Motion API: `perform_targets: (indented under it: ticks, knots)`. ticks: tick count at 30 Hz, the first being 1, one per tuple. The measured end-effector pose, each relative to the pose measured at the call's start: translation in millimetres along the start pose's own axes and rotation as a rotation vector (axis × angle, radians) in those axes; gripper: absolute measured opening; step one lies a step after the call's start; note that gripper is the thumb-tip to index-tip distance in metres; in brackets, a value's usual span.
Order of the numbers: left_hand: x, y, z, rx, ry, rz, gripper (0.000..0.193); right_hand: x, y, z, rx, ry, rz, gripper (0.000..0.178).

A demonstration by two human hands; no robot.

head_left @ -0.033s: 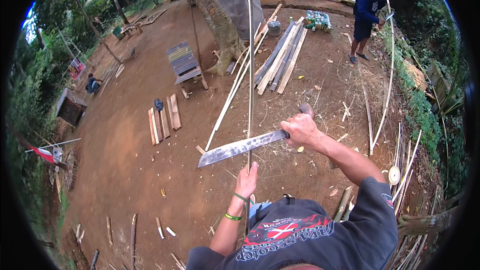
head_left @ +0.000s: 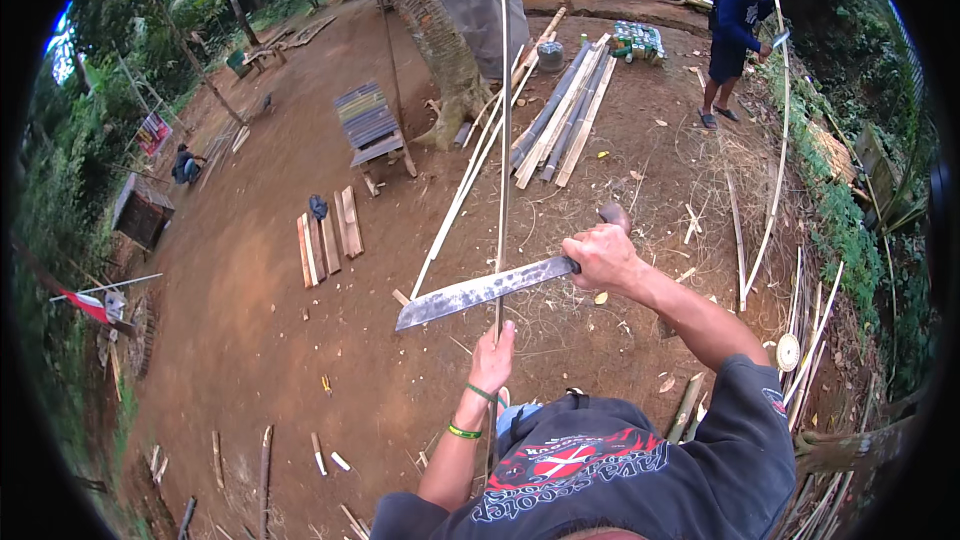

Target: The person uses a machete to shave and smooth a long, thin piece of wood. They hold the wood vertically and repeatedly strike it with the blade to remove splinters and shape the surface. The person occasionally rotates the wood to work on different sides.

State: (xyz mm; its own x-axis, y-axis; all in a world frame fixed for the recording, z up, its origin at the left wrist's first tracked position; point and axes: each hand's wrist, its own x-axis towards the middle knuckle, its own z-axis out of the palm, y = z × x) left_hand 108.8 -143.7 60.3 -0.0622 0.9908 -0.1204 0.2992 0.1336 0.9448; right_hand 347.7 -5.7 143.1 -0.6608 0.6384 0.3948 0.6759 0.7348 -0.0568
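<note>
My right hand [head_left: 603, 260] is closed round the curved dark handle of a machete [head_left: 490, 292]. Its long, dark-blotched blade points left and crosses a long, thin bamboo strip [head_left: 505, 120] that stands nearly upright in front of me. Just below the blade, my left hand [head_left: 490, 358] wraps round the strip, thumb up. The strip's lower end passes down by my body, where my arm and shirt partly hide it. Blade and strip appear to touch, though how deep the edge sits cannot be made out.
Split bamboo lengths [head_left: 565, 115] lie ahead beside a tree trunk [head_left: 430, 35]. Short boards [head_left: 330, 240] and a slatted bench [head_left: 372, 125] are to the left. At the far right a co-worker [head_left: 738, 35] holds a long pole [head_left: 783, 140]. Small yellow-handled pliers [head_left: 326, 385] lie on the dirt.
The upper part of the bamboo strip has shifted slightly right. My hands and the machete have barely moved.
</note>
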Motion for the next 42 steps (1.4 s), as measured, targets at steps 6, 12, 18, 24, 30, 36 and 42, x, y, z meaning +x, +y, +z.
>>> perform_targets:
  ticks: [6, 12, 18, 24, 30, 36, 42]
  knots:
    - [-4, 19, -10, 0.037, -0.013, 0.004, 0.051, -2, -4, 3, -0.016, 0.042, 0.039, 0.019]
    - [1, 4, -11, 0.126, -0.016, -0.032, 0.053, -15, -31, 21, 0.001, -0.049, -0.042, 0.013]
    - [-21, -11, 0, 0.132, -0.03, -0.136, 0.053, 3, 22, 8, 0.071, 0.055, 0.481, 0.017]
    - [-36, -12, 1, 0.211, 0.067, -0.014, 0.057, -8, 9, 18, 0.084, -0.061, 0.304, 0.014]
    - [-47, -16, -3, 0.23, -0.002, -0.105, 0.049, -2, 0, 3, 0.053, -0.251, 0.335, 0.015]
    - [-72, -16, -6, 0.225, -0.022, -0.111, 0.05, 2, 43, 0, 0.08, -0.137, 0.493, 0.016]
    - [-69, -27, 2, 0.26, -0.089, -0.11, 0.055, -41, -8, 28, 0.014, -0.147, -0.079, 0.012]
